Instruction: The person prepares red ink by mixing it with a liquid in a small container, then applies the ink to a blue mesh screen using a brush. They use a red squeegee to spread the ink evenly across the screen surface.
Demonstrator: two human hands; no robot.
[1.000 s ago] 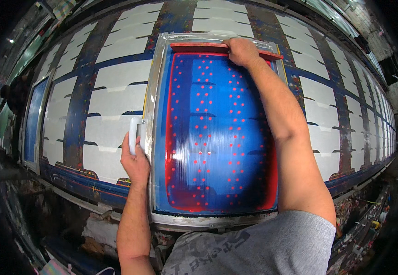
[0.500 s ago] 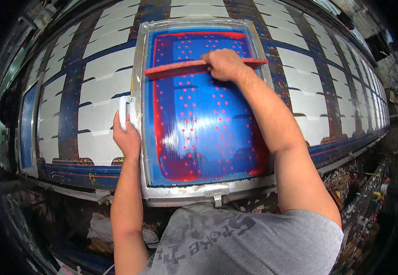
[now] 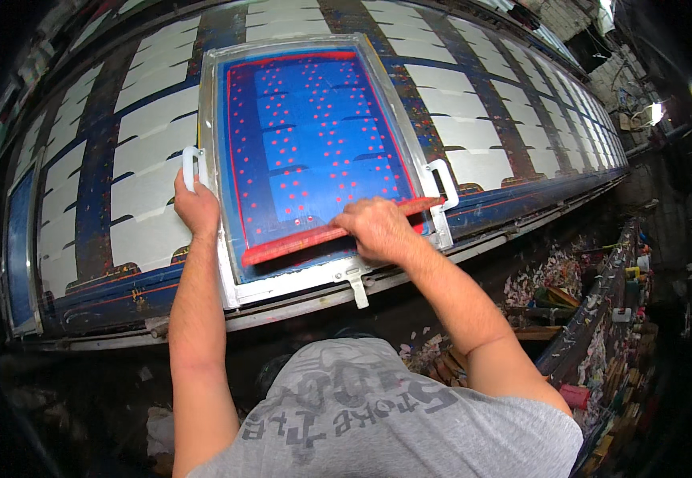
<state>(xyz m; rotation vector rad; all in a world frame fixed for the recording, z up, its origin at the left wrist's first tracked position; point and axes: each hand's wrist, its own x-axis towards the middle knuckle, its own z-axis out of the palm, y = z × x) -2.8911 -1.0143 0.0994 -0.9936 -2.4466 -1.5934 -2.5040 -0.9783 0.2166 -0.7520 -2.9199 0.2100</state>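
Note:
A screen-printing frame (image 3: pixel 212 119) with blue mesh (image 3: pixel 306 179) and many red dots lies on the long table. My left hand (image 3: pixel 197 211) is closed round the white handle (image 3: pixel 188 166) on the frame's left side. In my right hand (image 3: pixel 375 229) is a red-edged squeegee (image 3: pixel 290 244), gripped at its middle. It lies across the near end of the mesh, its right end slightly farther away. A thin red ink line borders the dotted area. The frame's right handle (image 3: pixel 452 183) is untouched, just beyond the squeegee's right end.
White cut fabric pieces (image 3: pixel 155 131) lie in rows along the table, on both sides of the frame. A metal clip (image 3: pixel 357 288) juts from the frame's near edge. Another blue screen (image 3: pixel 19 239) stands at far left. Scraps and clutter (image 3: pixel 557 287) fill the right below the table.
My right hand has drawn the squeegee from the far part of the mesh to its near end. The view has shifted, revealing the right handle. My left hand keeps its grip.

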